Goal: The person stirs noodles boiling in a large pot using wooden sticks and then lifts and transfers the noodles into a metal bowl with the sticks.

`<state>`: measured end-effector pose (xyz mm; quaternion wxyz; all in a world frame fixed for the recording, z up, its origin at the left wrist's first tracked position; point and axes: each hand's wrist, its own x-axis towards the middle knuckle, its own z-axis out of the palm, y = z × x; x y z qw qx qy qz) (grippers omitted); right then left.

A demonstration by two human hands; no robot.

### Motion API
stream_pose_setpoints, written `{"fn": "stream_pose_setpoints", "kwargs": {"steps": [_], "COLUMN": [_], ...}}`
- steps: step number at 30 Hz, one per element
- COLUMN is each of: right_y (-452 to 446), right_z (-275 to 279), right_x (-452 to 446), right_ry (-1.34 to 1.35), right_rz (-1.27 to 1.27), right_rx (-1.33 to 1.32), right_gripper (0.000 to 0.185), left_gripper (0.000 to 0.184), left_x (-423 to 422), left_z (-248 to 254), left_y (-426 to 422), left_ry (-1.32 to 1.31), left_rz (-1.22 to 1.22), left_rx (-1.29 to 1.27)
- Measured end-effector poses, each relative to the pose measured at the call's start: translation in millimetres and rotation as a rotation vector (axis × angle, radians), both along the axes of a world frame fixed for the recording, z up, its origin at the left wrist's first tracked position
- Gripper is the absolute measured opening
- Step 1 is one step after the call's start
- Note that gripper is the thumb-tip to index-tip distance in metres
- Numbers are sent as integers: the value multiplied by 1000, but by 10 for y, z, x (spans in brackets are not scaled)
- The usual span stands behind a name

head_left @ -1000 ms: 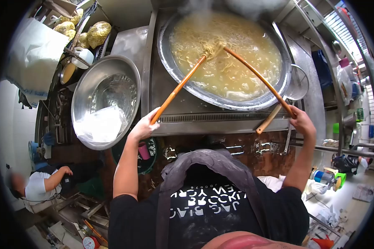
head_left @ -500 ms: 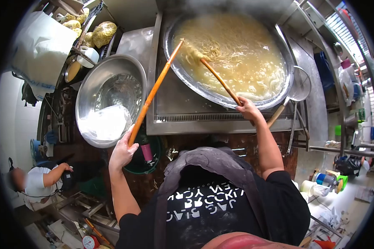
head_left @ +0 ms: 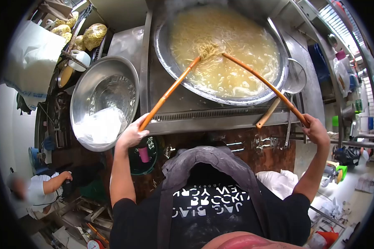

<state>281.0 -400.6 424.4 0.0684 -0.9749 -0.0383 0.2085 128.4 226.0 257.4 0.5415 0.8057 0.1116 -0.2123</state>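
Note:
Wrapped round the lower end of a long wooden stick [head_left: 168, 92], my left hand [head_left: 132, 133] is in front of the stove's left part. My right hand [head_left: 316, 129] grips a second long wooden stick [head_left: 264, 82], out to the right past the stove edge. The two sticks slant inward over a big round pot [head_left: 215, 100] of bubbling, cloudy yellowish liquid. Their far ends are at a clump of noodles [head_left: 211, 52] near the pot's middle; the left tip is hidden in it. More noodles float around them.
Left of the stove is a metal basin [head_left: 82, 95] with a white plastic bag [head_left: 102, 126]. A wire strainer [head_left: 296, 76] rests on the right rim, its wooden handle [head_left: 268, 113] over the front. Another person [head_left: 50, 184] is at far left. A bucket [head_left: 151, 159] is below.
My right hand has swung well to the right, and its stick now slants the opposite way. The left stick has tipped rightward, its end going into the noodle clump.

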Motion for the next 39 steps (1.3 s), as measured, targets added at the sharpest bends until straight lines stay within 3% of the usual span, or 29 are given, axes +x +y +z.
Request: {"fn": "stream_pose_setpoints", "kwargs": {"steps": [1, 2, 5, 7, 11, 14, 18, 21, 23, 27, 28, 31, 32, 36, 39], "right_y": [-11, -53, 45, 361, 1457, 1883, 1516, 979, 683, 425, 87, 92, 72, -165, -341], "right_z": [9, -148, -1135, -2072, -2826, -2682, -2444, -1906, -1317, 4, 11, 572, 667, 667, 361], "right_x": [-33, 3, 318, 455, 643, 634, 493, 279, -23, -680, -804, -1234, -1317, -1310, -1013], "right_ry": [4, 0, 71, 6, 53, 103, 70, 152, 94, 45, -4, -88, -107, -123, -86], "right_rz": [-10, 24, 80, 148, 95, 43, 70, 38, 31, -35, 18, -100, -129, -228, -202], "right_rx": [-33, -21, -15, 185, 481, 550, 568, 446, 548, 82, 153, -86, -151, -373, -398], "right_gripper": [41, 37, 31, 35, 38, 32, 36, 49, 41, 36, 41, 40, 38, 40, 41], "left_gripper": [71, 72, 72, 71, 72, 68, 65, 66, 68, 60, 56, 48, 46, 46, 57], "left_x": [-86, -209, -530, -722, -1002, -1133, -1010, -639, -269, 726, 923, 1298, 1371, 1471, 1643], "left_z": [27, 86, 258, 349, 449, 377, 215, 260, 181, -124, -84, -87, -179, 210, 21], "left_y": [86, 161, 302, 290, 301, 412, 591, 552, 521, 269, 106, -187, -207, -524, -643], "left_ry": [-85, -13, -39, -73, -77, -147, -182, -174, -168, -150, -122, -115, -176, -47, -38], "left_rz": [-14, 41, 88, 106, 215, 232, 175, 80, 10, -257, -310, -475, -526, -665, -758], "left_rx": [3, -15, 46, 105, 120, 189, 361, 443, 512, 727, 726, 745, 770, 769, 778]}}
